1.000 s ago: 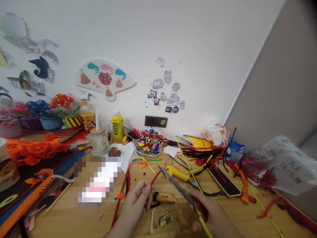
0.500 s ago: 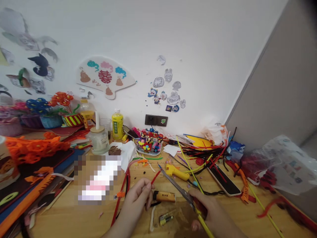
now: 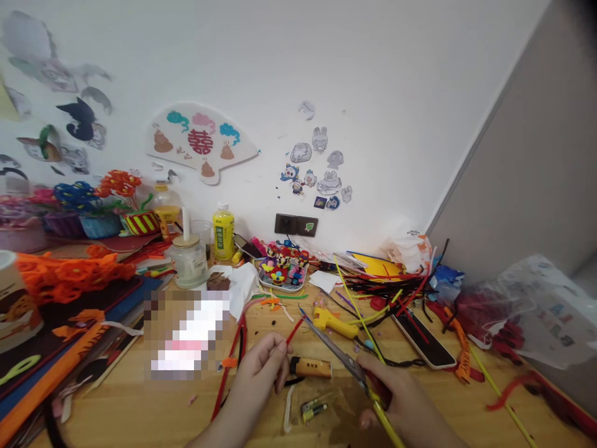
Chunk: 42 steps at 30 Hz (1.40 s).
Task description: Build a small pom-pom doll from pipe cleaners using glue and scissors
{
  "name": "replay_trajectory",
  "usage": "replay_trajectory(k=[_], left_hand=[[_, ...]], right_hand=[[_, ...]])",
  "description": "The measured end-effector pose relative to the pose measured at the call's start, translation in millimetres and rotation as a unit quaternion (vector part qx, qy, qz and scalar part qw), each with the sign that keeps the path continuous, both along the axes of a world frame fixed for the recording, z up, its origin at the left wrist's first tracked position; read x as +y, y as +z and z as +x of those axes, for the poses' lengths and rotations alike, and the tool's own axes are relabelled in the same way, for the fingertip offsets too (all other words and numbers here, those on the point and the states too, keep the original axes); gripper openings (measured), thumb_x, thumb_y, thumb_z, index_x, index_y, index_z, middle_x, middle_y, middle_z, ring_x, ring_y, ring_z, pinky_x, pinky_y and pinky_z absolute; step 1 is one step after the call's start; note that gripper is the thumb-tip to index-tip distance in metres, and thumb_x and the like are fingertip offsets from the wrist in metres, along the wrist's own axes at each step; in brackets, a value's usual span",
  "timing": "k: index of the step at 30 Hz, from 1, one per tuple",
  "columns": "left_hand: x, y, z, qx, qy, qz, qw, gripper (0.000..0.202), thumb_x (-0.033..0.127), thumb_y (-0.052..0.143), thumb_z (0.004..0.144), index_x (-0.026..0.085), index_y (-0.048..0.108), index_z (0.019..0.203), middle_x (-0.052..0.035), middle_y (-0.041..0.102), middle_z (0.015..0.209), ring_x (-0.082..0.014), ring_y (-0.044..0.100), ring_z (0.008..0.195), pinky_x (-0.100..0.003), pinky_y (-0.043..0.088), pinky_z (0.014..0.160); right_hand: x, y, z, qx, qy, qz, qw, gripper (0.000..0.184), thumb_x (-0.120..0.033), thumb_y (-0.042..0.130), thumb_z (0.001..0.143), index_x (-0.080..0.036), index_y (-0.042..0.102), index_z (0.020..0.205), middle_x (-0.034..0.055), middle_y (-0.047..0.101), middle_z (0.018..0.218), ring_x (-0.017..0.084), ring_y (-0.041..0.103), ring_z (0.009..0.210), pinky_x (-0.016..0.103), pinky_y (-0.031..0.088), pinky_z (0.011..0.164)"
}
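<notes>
My left hand (image 3: pixel 265 364) is closed, with thumb and forefinger pinching a short red pipe cleaner (image 3: pixel 295 331) that points up and to the right. My right hand (image 3: pixel 392 392) grips a pair of scissors (image 3: pixel 340 356) by the handles. The blades look shut or nearly so, and their tips lie beside the upper end of the red piece; I cannot tell whether they touch. A long yellow strip (image 3: pixel 388 424) runs past the right hand and the scissors' handles. A lighter-like box with an orange label (image 3: pixel 313 367) lies between the hands.
Behind the hands are a yellow hot glue gun (image 3: pixel 333 322), a tray of small colourful figures (image 3: pixel 282 286) and a phone (image 3: pixel 424 339). A glass jar (image 3: pixel 190 264) and a yellow-green bottle (image 3: pixel 224 233) stand by the wall. Orange pipe-cleaner flowers (image 3: pixel 69 277) lie at left.
The red pipe cleaner's end and the scissors' tips have come slightly closer together. Both hands keep their grip, and the whole view has shifted a little.
</notes>
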State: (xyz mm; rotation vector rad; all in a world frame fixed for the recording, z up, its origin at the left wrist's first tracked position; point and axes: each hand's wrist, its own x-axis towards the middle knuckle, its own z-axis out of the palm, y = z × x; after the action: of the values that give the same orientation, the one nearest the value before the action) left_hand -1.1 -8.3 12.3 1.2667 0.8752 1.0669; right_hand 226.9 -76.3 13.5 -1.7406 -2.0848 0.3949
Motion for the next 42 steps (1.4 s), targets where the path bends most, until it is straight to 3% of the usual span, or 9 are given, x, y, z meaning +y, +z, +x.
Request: replay_trajectory(k=[4,8,11,17,24,31,38,42], left_hand=[[-0.5,0.0,-0.5,0.002,0.006,0.002,1.000,0.036,0.054,0.054,0.067,0.020,0.045,0.058,0.0088,0.040,0.033,-0.0084,0.030,0.034,-0.022,0.022,0.041],[-0.4,-1.3,-0.9,-0.002,0.010,0.002,1.000,0.033,0.051,0.053,0.069,0.020,0.046,0.059,0.0090,0.040,0.034,-0.0085,0.031,0.034,-0.022,0.022,0.041],[-0.4,-1.6,-1.1,-0.001,0.010,0.000,1.000,0.031,0.048,0.053,0.070,0.020,0.047,0.060,0.0092,0.040,0.034,-0.0081,0.031,0.034,-0.021,0.023,0.041],[-1.9,0.2,-1.5,0.003,0.009,-0.004,1.000,0.029,0.046,0.054,0.069,0.020,0.046,0.057,0.0093,0.040,0.033,-0.0079,0.031,0.033,-0.022,0.023,0.041],[-1.0,-1.5,1.3,-0.006,-0.026,-0.044,0.999,0.030,0.048,0.052,0.066,0.019,0.048,0.059,0.0100,0.038,0.030,-0.0064,0.028,0.029,-0.020,0.019,0.038],[-0.5,-3.7,3.9,-0.019,-0.016,-0.081,0.996,0.025,0.042,0.053,0.063,0.020,0.045,0.055,0.0101,0.039,0.027,-0.0051,0.028,0.027,-0.018,0.019,0.036],[-2.0,-10.5,8.3,-0.117,-0.060,-0.170,0.977,0.023,0.037,0.053,0.065,0.019,0.045,0.053,0.0102,0.037,0.025,-0.0040,0.025,0.023,-0.017,0.016,0.031],[-3.5,-14.2,8.5,-0.119,-0.093,-0.169,0.974,0.024,0.039,0.052,0.067,0.019,0.045,0.055,0.0102,0.035,0.025,-0.0043,0.024,0.023,-0.017,0.015,0.031]], right_hand=[[-1.9,5.1,-1.8,-0.041,-0.028,0.018,0.999,0.056,-0.053,0.066,0.060,-0.025,0.059,0.108,-0.0004,0.066,0.072,0.018,0.057,0.059,0.023,0.039,0.053],[-3.2,7.3,-1.9,-0.142,-0.041,0.080,0.986,0.050,-0.046,0.061,0.068,-0.022,0.056,0.113,0.0064,0.070,0.084,0.022,0.063,0.068,0.027,0.044,0.057],[-2.2,5.6,0.6,-0.213,-0.031,0.158,0.964,0.048,-0.043,0.064,0.067,-0.020,0.059,0.109,0.0087,0.070,0.086,0.024,0.064,0.072,0.029,0.045,0.060],[1.1,-1.9,7.3,-0.302,-0.016,0.274,0.913,0.039,-0.037,0.063,0.069,-0.017,0.061,0.102,0.0072,0.068,0.073,0.022,0.061,0.060,0.031,0.040,0.055],[3.3,-3.9,10.1,-0.362,-0.008,0.310,0.879,0.034,-0.030,0.058,0.070,-0.017,0.061,0.102,0.0066,0.064,0.070,0.020,0.055,0.058,0.031,0.034,0.057],[6.0,0.5,18.5,-0.404,-0.003,0.343,0.848,0.029,-0.020,0.048,0.076,-0.019,0.060,0.102,0.0062,0.060,0.066,0.019,0.050,0.060,0.031,0.029,0.059],[6.5,18.0,32.5,-0.465,0.028,0.383,0.798,0.036,-0.007,0.037,0.083,-0.022,0.056,0.109,0.0051,0.061,0.070,0.017,0.050,0.063,0.031,0.027,0.060],[6.0,28.1,33.7,-0.459,0.034,0.426,0.779,0.036,-0.005,0.036,0.084,-0.022,0.057,0.106,0.0037,0.060,0.067,0.016,0.049,0.061,0.029,0.027,0.059]])
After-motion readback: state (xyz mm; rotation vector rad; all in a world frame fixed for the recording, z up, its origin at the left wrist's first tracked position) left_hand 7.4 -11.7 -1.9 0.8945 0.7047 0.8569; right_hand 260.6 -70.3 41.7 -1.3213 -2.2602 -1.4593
